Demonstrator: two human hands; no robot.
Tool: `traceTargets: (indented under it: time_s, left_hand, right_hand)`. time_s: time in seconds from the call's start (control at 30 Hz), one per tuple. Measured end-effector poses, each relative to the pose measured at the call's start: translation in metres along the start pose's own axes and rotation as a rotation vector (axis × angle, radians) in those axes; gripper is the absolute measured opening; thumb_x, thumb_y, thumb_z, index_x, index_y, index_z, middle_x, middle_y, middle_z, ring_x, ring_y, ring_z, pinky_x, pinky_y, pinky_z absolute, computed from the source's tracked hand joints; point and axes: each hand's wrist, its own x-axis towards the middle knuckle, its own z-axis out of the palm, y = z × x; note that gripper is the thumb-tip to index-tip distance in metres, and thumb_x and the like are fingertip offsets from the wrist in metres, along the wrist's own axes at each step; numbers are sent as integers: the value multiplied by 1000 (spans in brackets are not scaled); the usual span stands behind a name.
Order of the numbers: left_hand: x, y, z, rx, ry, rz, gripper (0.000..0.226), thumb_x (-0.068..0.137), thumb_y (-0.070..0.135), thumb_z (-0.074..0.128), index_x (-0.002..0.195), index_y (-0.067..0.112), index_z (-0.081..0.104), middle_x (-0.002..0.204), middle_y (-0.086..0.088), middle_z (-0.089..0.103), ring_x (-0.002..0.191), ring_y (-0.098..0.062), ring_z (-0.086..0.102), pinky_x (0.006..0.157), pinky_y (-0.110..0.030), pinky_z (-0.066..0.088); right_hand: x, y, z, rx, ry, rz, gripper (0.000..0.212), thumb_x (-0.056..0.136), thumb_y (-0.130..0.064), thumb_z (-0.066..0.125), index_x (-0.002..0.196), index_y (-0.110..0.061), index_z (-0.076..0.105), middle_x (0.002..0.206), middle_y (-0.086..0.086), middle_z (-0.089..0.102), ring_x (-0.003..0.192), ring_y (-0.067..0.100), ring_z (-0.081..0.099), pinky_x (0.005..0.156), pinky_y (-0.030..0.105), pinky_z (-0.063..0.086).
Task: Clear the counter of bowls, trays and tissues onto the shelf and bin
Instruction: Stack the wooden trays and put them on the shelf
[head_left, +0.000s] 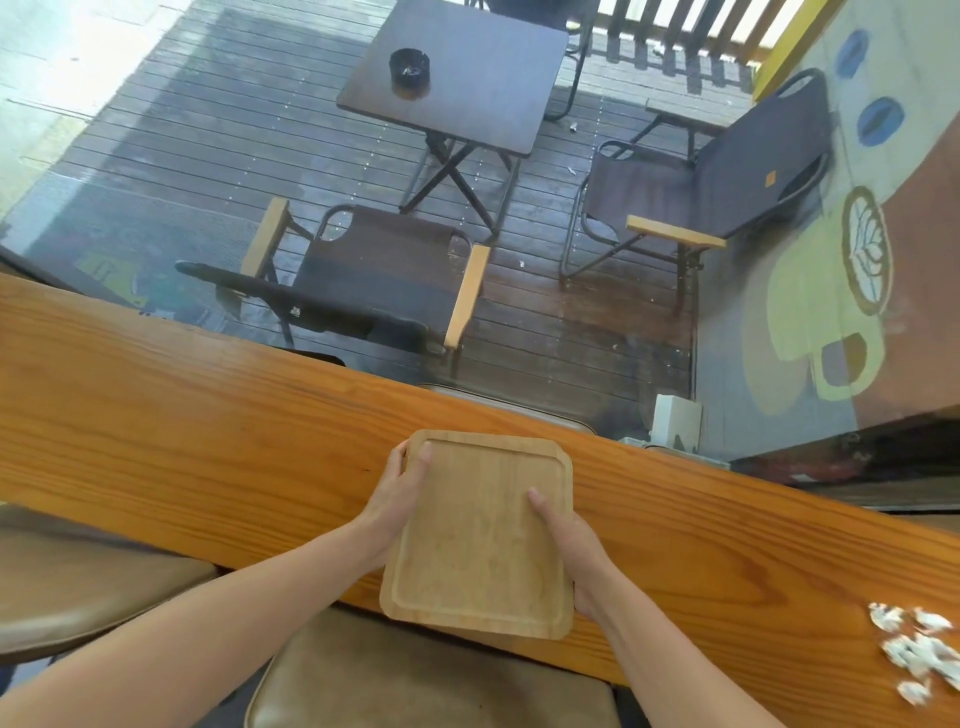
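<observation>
A square wooden tray (480, 540) with a raised rim is held over the wooden counter (182, 441), its near edge sticking out past the counter's front edge. My left hand (397, 493) grips its left rim, thumb on top. My right hand (569, 551) grips the right rim, thumb lying on the tray's surface. The tray holds nothing. Several crumpled white tissues (917, 652) lie on the counter at the far right. No bowl, shelf or bin is in view.
Padded brown stools (426, 686) stand below the counter's near edge, another at the left (88, 582). Beyond the counter a glass window looks onto a deck with folding chairs (363, 280) and a dark table (457, 73). A small white box (675, 423) sits behind the counter.
</observation>
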Motion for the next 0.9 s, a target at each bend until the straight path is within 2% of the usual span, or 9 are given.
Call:
traceTargets:
  time_s: [0.07,0.2,0.3,0.4,0.47,0.63,0.77,0.83,0.9]
  left_hand:
    - [-1,3,2,41,-15,36,46,94,61,43,136,48,30,134,2,50,116,-21,55,98,-51,50]
    - [-6,12,10,212,-60,173,51,99,51,40,145,54,19,133,18,40,116,-9,47,94,-35,45]
    - [-11,17,17,262,-54,175,39,100,48,40,135,54,25,128,15,46,114,-11,52,81,-27,50]
    - [-19,21,25,292,-35,164,34,101,46,38,132,49,25,124,10,50,108,-12,55,71,-24,50]
    - [-23,24,33,282,-42,154,34,102,44,38,133,45,26,124,5,51,108,-15,56,73,-28,52]
    - [-32,34,59,243,-77,17,50,98,47,48,138,18,43,128,-8,60,114,-29,61,99,-53,49]
    - [-45,36,90,253,-143,-45,52,92,51,58,133,21,47,122,-7,65,109,-29,65,97,-57,50]
    - [-54,37,108,302,-182,-37,57,90,58,57,133,22,45,122,-7,64,107,-29,65,95,-55,52]
    - [-64,39,129,377,-185,-22,66,86,65,57,133,20,47,119,-7,66,104,-29,67,92,-53,53]
  right_hand:
    - [-4,0,-1,16,-1,34,66,67,-68,75,118,-29,61,107,-1,77,100,24,71,77,43,56]
    - [-12,2,-7,23,8,57,89,59,-75,75,130,-25,56,121,1,69,112,26,63,98,50,49]
    - [-18,1,-10,28,52,79,119,45,-84,74,140,-17,50,133,6,63,123,31,56,110,56,39]
    - [-26,-3,-12,23,82,64,137,33,-89,72,144,-13,45,136,8,60,126,32,54,112,55,38]
    - [-35,-5,-16,41,104,43,137,34,-88,72,144,-12,45,135,9,60,124,33,55,111,56,39]
    - [-57,-9,-33,97,158,31,119,46,-84,69,138,-10,50,124,10,66,114,34,61,106,56,44]
    - [-75,-9,-62,193,231,24,106,62,-79,69,138,-7,50,124,12,66,112,35,62,102,54,48]
    - [-89,-9,-76,237,267,2,102,65,-77,69,136,-7,51,120,12,67,108,34,63,91,50,53]
    - [-107,-9,-93,286,296,-28,91,69,-74,70,130,-8,56,112,11,71,100,32,67,72,41,56]
